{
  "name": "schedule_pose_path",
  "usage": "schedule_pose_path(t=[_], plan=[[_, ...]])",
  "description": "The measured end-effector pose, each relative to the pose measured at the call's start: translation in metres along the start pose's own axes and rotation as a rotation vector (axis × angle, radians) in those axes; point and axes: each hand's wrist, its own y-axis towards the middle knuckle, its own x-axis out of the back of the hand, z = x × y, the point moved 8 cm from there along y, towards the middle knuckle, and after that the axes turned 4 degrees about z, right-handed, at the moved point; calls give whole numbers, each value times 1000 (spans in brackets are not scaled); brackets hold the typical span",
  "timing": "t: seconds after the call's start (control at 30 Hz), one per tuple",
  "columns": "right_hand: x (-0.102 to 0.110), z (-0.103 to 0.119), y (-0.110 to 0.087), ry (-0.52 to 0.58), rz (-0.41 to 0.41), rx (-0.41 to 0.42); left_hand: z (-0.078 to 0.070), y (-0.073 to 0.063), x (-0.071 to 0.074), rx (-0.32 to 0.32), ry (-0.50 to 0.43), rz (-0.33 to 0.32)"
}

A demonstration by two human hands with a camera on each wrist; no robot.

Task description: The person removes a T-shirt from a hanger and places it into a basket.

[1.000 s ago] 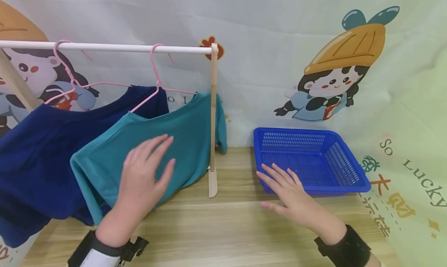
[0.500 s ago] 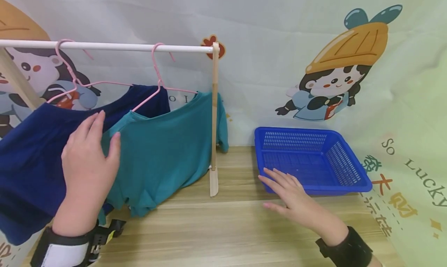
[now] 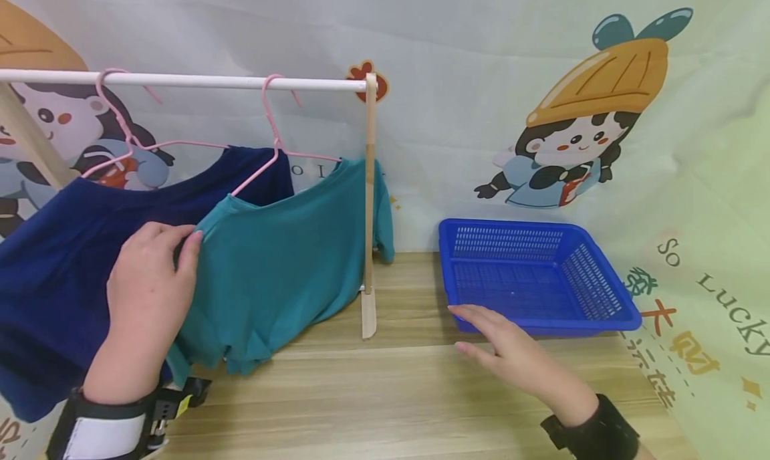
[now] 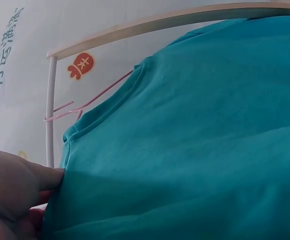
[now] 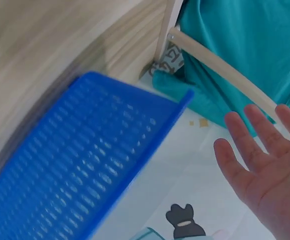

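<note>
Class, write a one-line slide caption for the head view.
Left hand pinches a teal shirt on a pink hanger; right hand hovers near a blue perforated basket.

Teal shirt [image 3: 277,273] and left navy shirt [image 3: 54,266] are plain, 2 hangers [image 3: 276,142] pink, rail [image 3: 192,81] white, table [image 3: 337,393] tan wood-grain, right basket [image 3: 541,325] blue, far backdrop [image 3: 433,112] pale with cartoon prints [image 3: 595,85].

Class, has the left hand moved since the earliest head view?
Yes: the left hand has moved left, farther from the wooden post, and now pinches the teal shirt.
</note>
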Motion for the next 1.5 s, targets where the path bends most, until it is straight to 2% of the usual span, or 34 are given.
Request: schedule_pose_path(t=[0.23, 0.37, 0.43, 0.6, 0.7, 0.97, 1.27, 1.5], plan=[[-9, 1, -2, 47, -2, -5, 1, 0, -1, 32, 16, -1], [-11, 1, -3, 79, -13, -9, 2, 1, 0, 61, 33, -28], [-11, 0, -2, 127, -32, -3, 1, 0, 2, 68, 30, -60], [-6, 2, 2, 335, -100, 61, -1, -1, 9, 69, -1, -144], [-4, 3, 5, 405, -111, 76, -1, 0, 13, 73, -11, -180], [-5, 8, 12, 458, -83, 69, 9, -4, 22, 129, -43, -244], [-3, 17, 26, 581, -104, 98, 17, -13, 22, 132, -75, -277], [-8, 26, 28, 644, -87, 106, 26, -24, 23, 125, -46, -288]])
